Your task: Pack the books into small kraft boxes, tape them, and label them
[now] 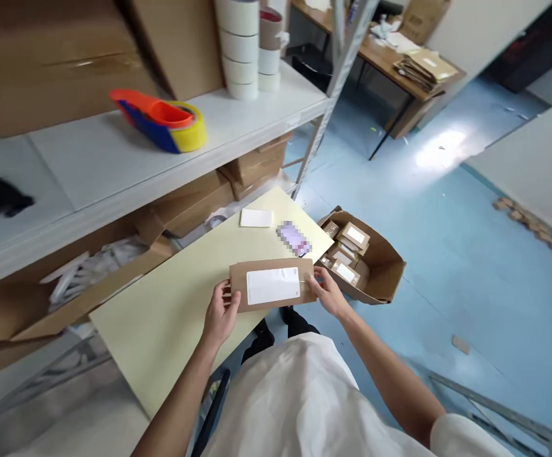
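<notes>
A flat brown cardboard box with a white label on its upper face is held between both hands above the near edge of the pale yellow table. My left hand grips its left end, thumb on top and fingers at the side. At the right end, my right hand pinches the box with the thumb on top. A phone with a blurred screen lies just beyond the box, and a small white stack that looks like labels or cards sits to its left.
An open carton holding several labelled parcels stands on the floor right of the table. On the shelf ahead are a tape dispenser and stacked tape rolls. Open cartons fill the level below. A metal frame is at lower right.
</notes>
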